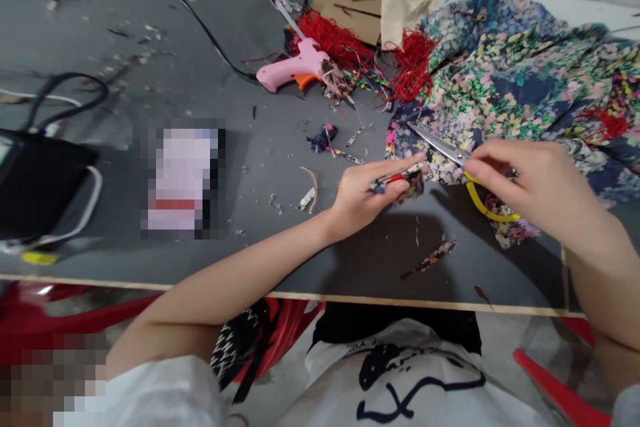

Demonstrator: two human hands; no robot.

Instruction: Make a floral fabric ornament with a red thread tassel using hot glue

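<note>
My left hand (361,195) is closed around a small folded bundle of floral fabric (413,185) with a bit of red showing. The bundle is held just above the grey table. My right hand (525,173) pinches a pair of scissors (443,145) near the pivot. Their pointed metal blades aim to the left, and part of the yellow handle (483,208) hangs below my fingers. Behind the scissors spreads a large heap of floral cloth (520,80). A floral scrap (515,227) lies beneath the yellow handle.
A pink glue gun (293,67) with a black cord lies behind my left hand, beside red threads (340,40) and cardboard pieces (350,17). A blurred phone-like object (180,177) and a black box (45,180) sit to the left. Fabric scraps (430,260) dot the table.
</note>
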